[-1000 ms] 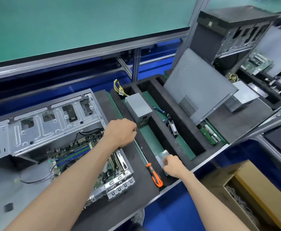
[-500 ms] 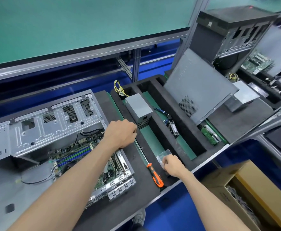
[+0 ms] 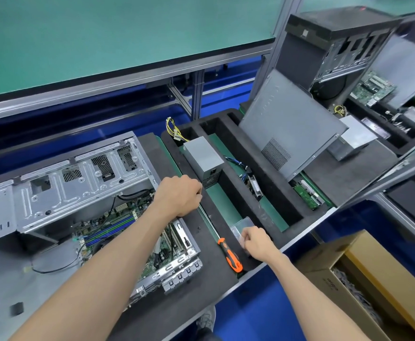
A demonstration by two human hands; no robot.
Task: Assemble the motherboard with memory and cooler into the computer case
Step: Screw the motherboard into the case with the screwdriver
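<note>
Left hand (image 3: 178,195) fisted, empty, over computer case (image 3: 61,190) edge, right hand (image 3: 256,242) pinching clear bag (image 3: 242,227)

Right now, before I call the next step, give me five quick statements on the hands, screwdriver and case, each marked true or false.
1. The right hand touches a small clear plastic bag. True.
2. The left hand grips the screwdriver. False: the screwdriver lies on the black foam tray, left of the right hand.
3. The motherboard lies inside the open computer case. True.
4. The grey power supply sits inside the case. False: it sits in a tray compartment.
5. The screwdriver handle is blue. False: orange and black.
</note>
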